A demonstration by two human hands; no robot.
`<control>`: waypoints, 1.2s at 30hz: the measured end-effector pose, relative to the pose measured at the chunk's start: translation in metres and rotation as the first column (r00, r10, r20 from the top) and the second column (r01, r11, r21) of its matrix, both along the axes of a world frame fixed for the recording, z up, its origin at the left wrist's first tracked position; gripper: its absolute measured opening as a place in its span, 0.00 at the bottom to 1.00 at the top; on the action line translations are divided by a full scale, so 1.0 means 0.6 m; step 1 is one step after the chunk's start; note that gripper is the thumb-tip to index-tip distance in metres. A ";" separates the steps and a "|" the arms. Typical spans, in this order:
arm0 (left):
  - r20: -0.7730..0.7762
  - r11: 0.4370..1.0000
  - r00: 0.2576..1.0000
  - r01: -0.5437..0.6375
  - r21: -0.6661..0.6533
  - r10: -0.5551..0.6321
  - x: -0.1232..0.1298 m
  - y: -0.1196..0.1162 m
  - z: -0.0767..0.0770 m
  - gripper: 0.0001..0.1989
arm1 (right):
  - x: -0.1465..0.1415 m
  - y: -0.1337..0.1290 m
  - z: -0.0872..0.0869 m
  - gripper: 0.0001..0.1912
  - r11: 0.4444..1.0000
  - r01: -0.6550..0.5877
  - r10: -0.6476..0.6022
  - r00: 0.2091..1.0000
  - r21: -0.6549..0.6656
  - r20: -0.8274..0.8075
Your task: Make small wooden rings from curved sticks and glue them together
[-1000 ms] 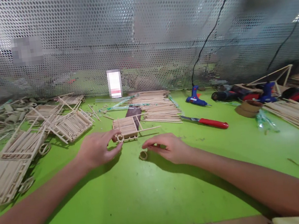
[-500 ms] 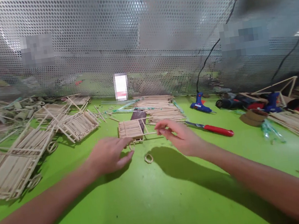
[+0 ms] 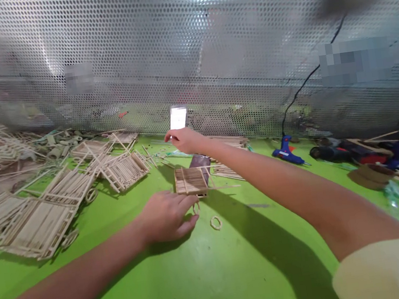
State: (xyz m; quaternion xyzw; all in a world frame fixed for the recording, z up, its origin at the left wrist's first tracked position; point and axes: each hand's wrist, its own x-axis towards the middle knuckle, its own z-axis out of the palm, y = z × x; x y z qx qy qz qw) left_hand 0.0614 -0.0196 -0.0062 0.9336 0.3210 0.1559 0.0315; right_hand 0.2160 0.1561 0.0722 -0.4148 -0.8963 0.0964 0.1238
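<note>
My left hand [image 3: 169,215] rests low over the green tabletop, thumb and index finger around a small wooden ring [image 3: 196,208]. That ring stands upright at the near side of a small cart-like model made of thin sticks [image 3: 189,180]. A second ring of the same kind [image 3: 215,223] lies flat on the table, to the right of the fingertips. My right hand [image 3: 182,140] is stretched far forward, just in front of a bright upright screen [image 3: 178,118]. Its fingers are bent but apart, with nothing visible in them; whether they touch the screen I cannot tell.
Several stick models [image 3: 37,229] lie at the left. Loose sticks [image 3: 228,171] are behind the cart, beside a dark block [image 3: 201,164]. A blue glue gun [image 3: 288,151] lies right of centre, with a brown tape roll [image 3: 370,176] farther right. A perforated metal sheet [image 3: 128,56] closes the back.
My right hand has moved forward and left, from beside the cart to the screen. My left hand stays at the ring. The view has shifted, and my right forearm now covers the red-handled tool.
</note>
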 end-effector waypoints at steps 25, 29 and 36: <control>0.313 0.752 0.915 0.017 -0.659 0.254 0.012 -0.001 -0.001 0.15 | 0.112 -0.022 0.072 0.12 0.994 0.051 -0.079 0.944 0.093 0.321; 0.339 0.695 0.894 0.045 -0.718 0.293 0.011 0.004 -0.009 0.19 | 0.161 -0.071 0.073 0.22 0.995 0.085 -0.100 0.927 0.059 0.361; 0.253 0.725 0.960 0.090 -0.683 0.118 0.015 -0.010 0.003 0.18 | 0.232 -0.143 0.068 0.18 0.989 0.127 -0.147 0.906 0.077 0.397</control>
